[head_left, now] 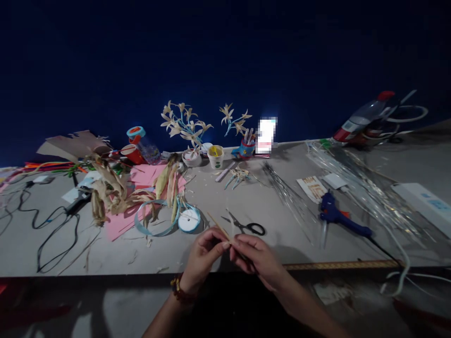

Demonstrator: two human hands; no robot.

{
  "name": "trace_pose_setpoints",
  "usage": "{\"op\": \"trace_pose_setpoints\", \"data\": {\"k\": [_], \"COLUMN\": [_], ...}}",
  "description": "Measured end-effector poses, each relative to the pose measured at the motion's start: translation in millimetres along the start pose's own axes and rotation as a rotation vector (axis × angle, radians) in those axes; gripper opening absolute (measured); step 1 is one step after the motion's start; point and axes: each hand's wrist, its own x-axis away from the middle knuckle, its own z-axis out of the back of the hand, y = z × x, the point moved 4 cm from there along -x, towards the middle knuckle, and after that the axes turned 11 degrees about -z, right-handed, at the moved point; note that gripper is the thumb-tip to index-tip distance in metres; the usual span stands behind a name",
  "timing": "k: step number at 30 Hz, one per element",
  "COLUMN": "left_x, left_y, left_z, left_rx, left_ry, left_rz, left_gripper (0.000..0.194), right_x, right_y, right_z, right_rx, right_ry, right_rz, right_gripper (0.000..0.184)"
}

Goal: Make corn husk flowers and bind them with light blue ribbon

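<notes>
My left hand (203,256) and my right hand (256,256) meet over the near edge of the grey table (246,197). Both pinch a thin tan stick (218,226) that slants up to the left from between the fingertips. The left wrist wears a beaded bracelet (180,290). Black-handled scissors (246,226) lie just beyond the hands. A roll of light blue ribbon (189,219) sits to the left of them, its loose end looping away.
Dried corn husks (112,190) lie on pink paper (148,176) at the left. Husk flowers (185,124) stand in cups at the back. A blue glue gun (340,217), thin wires (287,195), clear strips (362,183) and black cables (52,225) spread around.
</notes>
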Motion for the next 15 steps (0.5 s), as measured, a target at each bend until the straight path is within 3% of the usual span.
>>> {"op": "trace_pose_setpoints", "data": {"k": [4,7,15], "left_x": [-1.5,-2.3,1.0], "left_y": [10.1,12.5,9.2], "left_z": [-0.2,1.6,0.0], "left_rx": [-0.099,-0.187,-0.167], "left_ry": [-0.059,-0.042,-0.046], "left_rz": [-0.083,-0.117,-0.126], "left_gripper": [0.011,0.012,0.012], "right_x": [5.8,8.7,9.6], "right_y": [-10.6,-13.8,-8.1], "right_z": [1.2,0.4,-5.2], "right_rx": [0.256,0.314,-0.03], "right_ry": [0.053,0.054,-0.079], "right_rz": [0.196,0.23,-0.044], "right_gripper": [0.052,0.051,0.049]}}
